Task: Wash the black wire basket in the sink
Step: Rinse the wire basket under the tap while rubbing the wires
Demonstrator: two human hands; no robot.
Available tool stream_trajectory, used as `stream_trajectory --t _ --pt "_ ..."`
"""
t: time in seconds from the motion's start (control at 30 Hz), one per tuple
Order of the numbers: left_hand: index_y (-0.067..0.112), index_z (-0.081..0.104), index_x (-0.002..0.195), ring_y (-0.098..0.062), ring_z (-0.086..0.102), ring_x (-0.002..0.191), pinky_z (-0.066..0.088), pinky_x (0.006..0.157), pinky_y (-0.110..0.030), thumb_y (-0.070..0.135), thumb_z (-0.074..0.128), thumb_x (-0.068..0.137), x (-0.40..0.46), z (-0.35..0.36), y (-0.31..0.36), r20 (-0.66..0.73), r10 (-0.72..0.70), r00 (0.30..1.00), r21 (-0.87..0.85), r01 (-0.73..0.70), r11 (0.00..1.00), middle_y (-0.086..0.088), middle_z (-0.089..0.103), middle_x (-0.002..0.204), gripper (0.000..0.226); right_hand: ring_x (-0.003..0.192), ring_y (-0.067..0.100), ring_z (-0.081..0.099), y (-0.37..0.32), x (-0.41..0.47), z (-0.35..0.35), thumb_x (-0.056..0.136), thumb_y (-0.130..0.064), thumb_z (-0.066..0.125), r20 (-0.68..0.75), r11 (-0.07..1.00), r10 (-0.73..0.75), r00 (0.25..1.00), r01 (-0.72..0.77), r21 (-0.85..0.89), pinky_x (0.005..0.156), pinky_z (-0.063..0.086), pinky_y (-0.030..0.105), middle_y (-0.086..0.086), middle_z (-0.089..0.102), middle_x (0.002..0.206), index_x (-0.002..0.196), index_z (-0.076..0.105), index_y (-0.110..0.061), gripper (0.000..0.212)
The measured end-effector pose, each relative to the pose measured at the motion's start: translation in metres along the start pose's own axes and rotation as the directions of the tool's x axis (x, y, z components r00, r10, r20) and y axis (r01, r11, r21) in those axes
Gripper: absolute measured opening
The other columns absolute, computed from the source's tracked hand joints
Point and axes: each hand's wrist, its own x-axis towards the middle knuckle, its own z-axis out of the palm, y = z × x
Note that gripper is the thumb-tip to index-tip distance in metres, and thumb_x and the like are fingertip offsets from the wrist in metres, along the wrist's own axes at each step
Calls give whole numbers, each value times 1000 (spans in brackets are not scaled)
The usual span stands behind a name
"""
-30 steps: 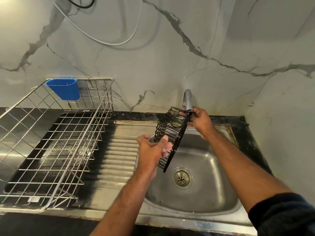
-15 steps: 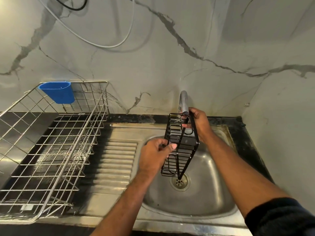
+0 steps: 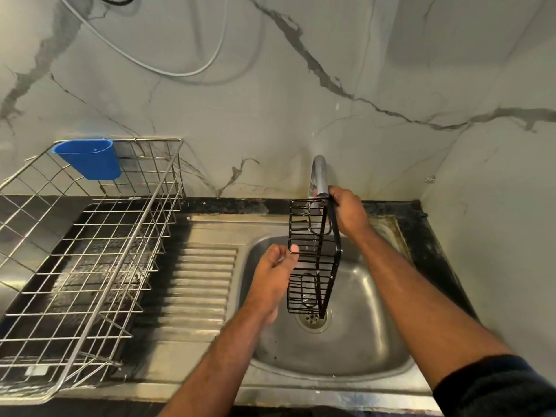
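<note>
Steel sink (image 3: 355, 353) in front of me, drainboard at its left under wire dish rack (image 3: 90, 266). Black wire basket (image 3: 313, 257) upright over basin, below faucet (image 3: 319, 176). My right hand (image 3: 349, 212) grips basket's top edge; my left hand (image 3: 275, 272) pinches side wire.

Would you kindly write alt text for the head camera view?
A person holds a black wire basket upright over a steel sink, under the tap: the right hand grips its top edge, the left hand pinches its side. A silver dish rack with a blue cup stands left.
</note>
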Motion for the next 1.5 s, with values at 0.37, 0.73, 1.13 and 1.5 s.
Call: stream_trajectory --t 0.37,0.73,1.13,1.5 --pt "15 59 95 17 62 56 41 68 -28 17 62 99 1 7 2 -10 -42 999 -173 40 984 23 72 67 5 93 10 67 -9 -22 -13 100 -15 60 -13 991 118 993 -117 65 84 53 22 -1 71 112 127 65 -14 27" --pt "-4 59 101 -24 68 81 57 69 -35 16 66 96 7 13 -4 -83 61 995 -26 -63 998 -17 74 90 21 87 21 77 -47 -115 -20 104 -45 45 209 716 326 922 -385 583 74 61 32 9 79 99 109 67 -14 39" --pt "8 67 93 -16 70 95 49 80 -25 13 74 88 -5 10 -5 -57 95 994 42 -93 995 -8 76 103 10 70 18 72 -46 -123 -10 111 -23 35 72 731 389 918 -356 583 61 58 27 10 76 83 116 65 -11 33" --pt "2 71 102 2 69 87 46 72 -10 15 70 93 -18 0 -11 49 76 996 74 -79 994 -3 78 101 16 71 14 69 -47 -141 -12 111 -24 34 29 730 400 916 -337 595 62 55 27 6 76 82 116 66 -13 34"
